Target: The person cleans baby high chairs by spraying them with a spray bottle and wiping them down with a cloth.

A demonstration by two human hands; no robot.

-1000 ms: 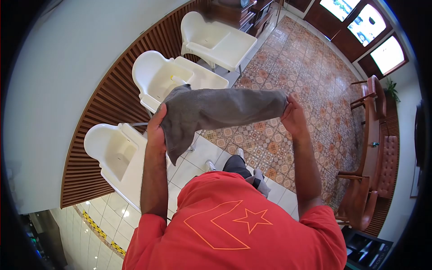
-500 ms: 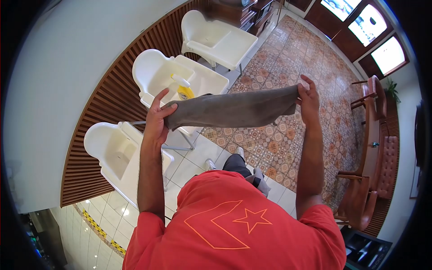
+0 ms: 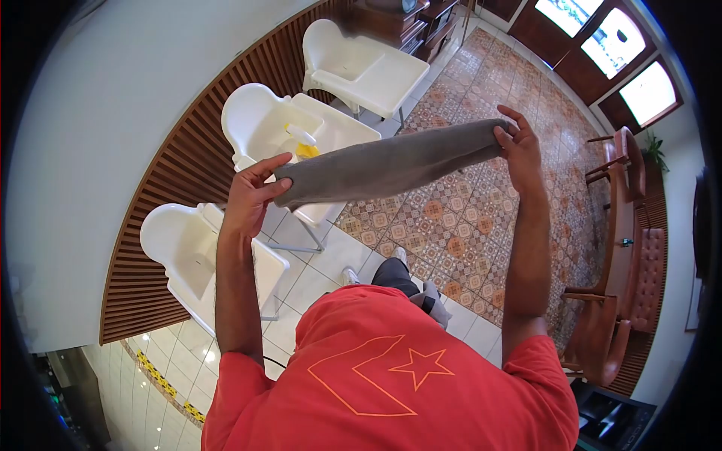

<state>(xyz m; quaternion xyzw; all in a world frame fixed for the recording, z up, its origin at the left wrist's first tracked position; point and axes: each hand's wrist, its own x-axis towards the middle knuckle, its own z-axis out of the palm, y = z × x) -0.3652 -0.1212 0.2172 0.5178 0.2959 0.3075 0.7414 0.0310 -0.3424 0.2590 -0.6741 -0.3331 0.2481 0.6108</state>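
Note:
A folded grey cloth (image 3: 391,165) is stretched between my two hands in mid-air. My left hand (image 3: 254,192) pinches its left end between thumb and fingers. At the other end, held a little higher, my right hand (image 3: 520,146) grips the corner. The cloth hangs over the front edge of the middle white high chair (image 3: 256,113) and the floor beyond. A spray bottle with a white head and yellow body (image 3: 304,140) is in that chair, its lower part hidden behind the cloth.
One white high chair (image 3: 188,248) stands near on the left, another (image 3: 368,68) farther back, along a slatted wood wall (image 3: 162,203). Patterned tiles (image 3: 451,225) cover the floor ahead. On the right are a wooden table (image 3: 618,225) and brown leather chairs (image 3: 605,353).
The cloth has tilted, its right end rising and its surface pulled straighter. My left hand has shifted left and turned, and my right hand has moved slightly up and right.

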